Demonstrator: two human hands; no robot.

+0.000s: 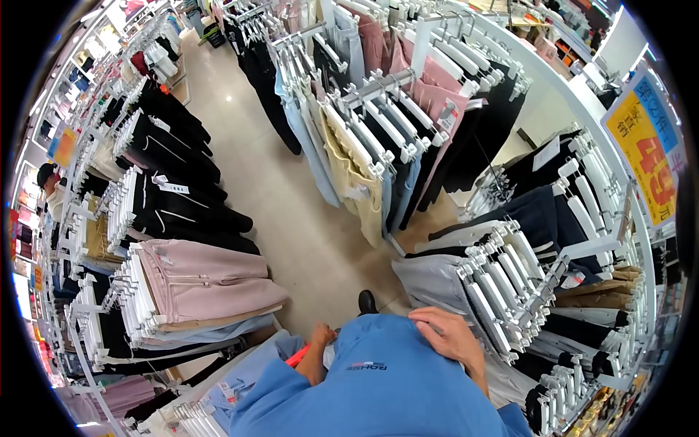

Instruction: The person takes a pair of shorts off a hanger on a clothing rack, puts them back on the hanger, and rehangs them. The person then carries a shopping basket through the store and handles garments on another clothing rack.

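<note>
My right hand rests against the front of my blue shirt, its fingers extended over the cloth near the grey trousers on the right rack. My left hand is low at the shirt's left side, partly turned away, with its fingers curled. What it holds, if anything, is hidden. A red strip shows beside the left forearm. Light blue garments hang just left of that arm. Grey trousers hang to the right of my body.
Pink trousers and black trousers fill the left racks. Beige trousers hang ahead. A tiled aisle runs between racks. A yellow price sign stands at the right. A person is at the far left.
</note>
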